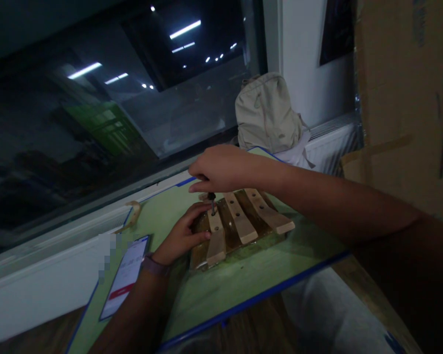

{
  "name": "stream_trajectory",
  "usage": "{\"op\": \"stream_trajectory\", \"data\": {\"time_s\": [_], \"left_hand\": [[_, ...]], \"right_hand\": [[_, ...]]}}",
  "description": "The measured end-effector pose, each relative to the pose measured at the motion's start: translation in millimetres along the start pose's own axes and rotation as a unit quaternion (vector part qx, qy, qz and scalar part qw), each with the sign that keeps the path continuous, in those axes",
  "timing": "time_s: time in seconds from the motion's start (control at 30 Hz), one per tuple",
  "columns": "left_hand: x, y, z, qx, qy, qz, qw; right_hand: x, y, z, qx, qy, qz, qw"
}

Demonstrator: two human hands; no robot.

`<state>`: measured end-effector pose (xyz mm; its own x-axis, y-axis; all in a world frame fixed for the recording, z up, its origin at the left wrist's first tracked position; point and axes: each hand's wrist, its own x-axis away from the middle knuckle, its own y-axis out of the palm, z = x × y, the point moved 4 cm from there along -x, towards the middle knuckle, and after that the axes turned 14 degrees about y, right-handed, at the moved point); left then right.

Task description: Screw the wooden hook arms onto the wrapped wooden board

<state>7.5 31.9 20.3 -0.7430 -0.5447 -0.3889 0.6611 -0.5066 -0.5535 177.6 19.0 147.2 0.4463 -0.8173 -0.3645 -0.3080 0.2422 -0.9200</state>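
Observation:
A dark wooden board (pixel 243 236) with three light wooden slats (pixel 239 219) across it lies on a green mat (pixel 221 290). My right hand (pixel 219 169) is closed over the top of a small screwdriver (pixel 211 200), whose tip stands on the left slat (pixel 216 236). My left hand (pixel 182 233) rests on the board's left side, fingers curled against that slat beside the tool's tip. A band is on my left wrist.
A phone (pixel 124 276) with a lit screen lies on the mat's left part. A beige backpack (pixel 268 113) sits on the windowsill at the back. A large cardboard box (pixel 406 98) stands at the right. A dark window fills the upper left.

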Motion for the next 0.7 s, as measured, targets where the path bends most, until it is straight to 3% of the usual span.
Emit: {"op": "stream_trajectory", "data": {"time_s": [0.13, 0.27, 0.33, 0.5, 0.7], "left_hand": [[1, -0.1, -3, 0.004, -0.016, 0.006, 1.0], [3, 0.2, -8, 0.024, -0.026, 0.025, 0.999], [2, 0.2, -8, 0.022, -0.021, 0.03, 0.999], [-1, 0.0, 0, 0.015, 0.004, 0.024, 1.0], [4, 0.7, -6, 0.046, -0.06, 0.033, 0.997]], "right_hand": [[10, -3, -7, -0.063, -0.073, -0.084, 0.992], [13, 4, -21, -0.143, -0.146, -0.078, 0.976], [7, 10, -21, -0.156, -0.138, -0.058, 0.976], [-6, 10, -4, -0.062, -0.034, -0.013, 0.997], [11, 4, -25, -0.13, -0.124, -0.075, 0.981]]}}
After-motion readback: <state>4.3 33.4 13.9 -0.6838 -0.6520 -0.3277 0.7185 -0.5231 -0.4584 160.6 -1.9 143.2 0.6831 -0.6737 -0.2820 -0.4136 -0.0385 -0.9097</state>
